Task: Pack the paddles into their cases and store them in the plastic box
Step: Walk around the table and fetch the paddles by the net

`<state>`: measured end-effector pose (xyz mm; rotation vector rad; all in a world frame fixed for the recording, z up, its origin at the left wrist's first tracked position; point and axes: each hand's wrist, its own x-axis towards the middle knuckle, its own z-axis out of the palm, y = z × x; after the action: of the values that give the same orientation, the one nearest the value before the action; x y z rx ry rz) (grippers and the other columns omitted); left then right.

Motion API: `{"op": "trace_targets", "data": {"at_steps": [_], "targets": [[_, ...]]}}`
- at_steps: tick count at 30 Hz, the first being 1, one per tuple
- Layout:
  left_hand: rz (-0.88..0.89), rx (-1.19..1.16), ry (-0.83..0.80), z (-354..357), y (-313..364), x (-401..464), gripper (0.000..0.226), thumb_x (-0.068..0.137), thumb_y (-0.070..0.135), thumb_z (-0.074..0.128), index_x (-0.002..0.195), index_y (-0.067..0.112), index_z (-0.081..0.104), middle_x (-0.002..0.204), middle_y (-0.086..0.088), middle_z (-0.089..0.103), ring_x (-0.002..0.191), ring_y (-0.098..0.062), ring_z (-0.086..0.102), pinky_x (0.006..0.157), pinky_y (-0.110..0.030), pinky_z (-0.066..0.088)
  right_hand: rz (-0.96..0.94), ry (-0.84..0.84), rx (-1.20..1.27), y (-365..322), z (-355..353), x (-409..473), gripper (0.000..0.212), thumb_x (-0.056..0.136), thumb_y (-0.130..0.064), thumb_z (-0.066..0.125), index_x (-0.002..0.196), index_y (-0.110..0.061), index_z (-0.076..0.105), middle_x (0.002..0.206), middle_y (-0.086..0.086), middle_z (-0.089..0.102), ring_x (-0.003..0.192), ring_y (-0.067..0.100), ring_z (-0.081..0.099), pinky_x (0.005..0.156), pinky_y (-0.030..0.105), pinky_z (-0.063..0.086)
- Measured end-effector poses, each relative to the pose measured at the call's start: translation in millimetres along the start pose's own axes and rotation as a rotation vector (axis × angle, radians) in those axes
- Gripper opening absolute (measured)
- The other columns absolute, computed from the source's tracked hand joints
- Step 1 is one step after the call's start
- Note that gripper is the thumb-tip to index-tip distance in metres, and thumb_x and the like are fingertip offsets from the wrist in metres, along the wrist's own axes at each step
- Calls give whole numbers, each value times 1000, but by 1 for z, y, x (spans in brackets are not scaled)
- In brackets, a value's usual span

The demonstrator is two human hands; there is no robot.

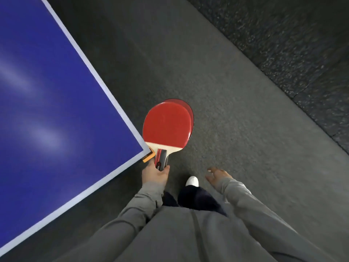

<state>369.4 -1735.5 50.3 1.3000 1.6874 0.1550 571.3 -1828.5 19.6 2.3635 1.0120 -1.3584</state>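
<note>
second paddle (190,118) mostly hidden behind the first (166,127) — table (56,91) cut off at left

- Table-tennis room or sports hall, by the look of it.
- Blue table-tennis table (47,110) with white border lines – one corner beside the held paddles (166,127).
- Dark grey sports flooring (236,110), rougher dark strip (302,44) along the far side.

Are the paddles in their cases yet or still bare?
Still bare: the paddles show uncovered red rubber, stacked in the left hand. No case is in view.
</note>
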Motion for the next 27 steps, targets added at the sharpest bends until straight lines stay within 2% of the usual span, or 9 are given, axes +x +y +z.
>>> {"op": "trace_targets", "data": {"at_steps": [6,10,12,16,21,25,27], "targets": [[-131,-96,121,17,41,20,31,80,21,69,108,9,61,97,-13,69,93,-32,65,91,-42,50,-28,-13,-131,32,-85,51,42,95,-36,40,135,-23,42,140,8,48,127,27,47,105,33,38],[-173,-114,198,25,69,47,22,79,22,70,96,12,59,85,-13,69,84,-34,66,84,-43,52,-47,-41,-146,25,-126,88,45,95,-39,41,137,-23,40,139,8,49,126,27,49,105,34,39],[-192,-136,214,28,86,65,23,78,22,70,96,13,60,82,-11,69,82,-33,66,83,-43,53,-60,-56,-161,14,-147,108,46,94,-38,44,138,-23,39,141,6,47,127,26,47,106,33,38],[-208,-202,197,31,128,124,26,78,24,70,100,14,60,85,-12,69,84,-32,67,85,-43,53,-63,-43,-168,-16,-198,151,47,95,-38,42,139,-24,38,142,6,45,128,26,47,107,34,38],[-188,-211,174,17,196,198,22,78,23,69,95,13,59,84,-11,69,85,-31,67,85,-41,52,-108,-34,-222,-71,-271,197,45,96,-35,41,139,-23,38,140,7,48,127,26,47,107,37,38],[-188,-193,216,-5,239,245,23,80,24,68,98,12,60,82,-4,65,89,-28,64,82,-32,49,-189,-16,-257,-134,-322,232,45,96,-35,39,139,-21,38,139,7,49,126,27,47,107,37,37],[-197,-203,249,-16,257,263,26,81,24,67,102,12,61,86,-6,64,93,-29,62,82,-31,47,-240,-12,-284,-166,-342,250,44,96,-35,40,137,-19,39,137,7,51,124,27,49,106,37,38]]}}
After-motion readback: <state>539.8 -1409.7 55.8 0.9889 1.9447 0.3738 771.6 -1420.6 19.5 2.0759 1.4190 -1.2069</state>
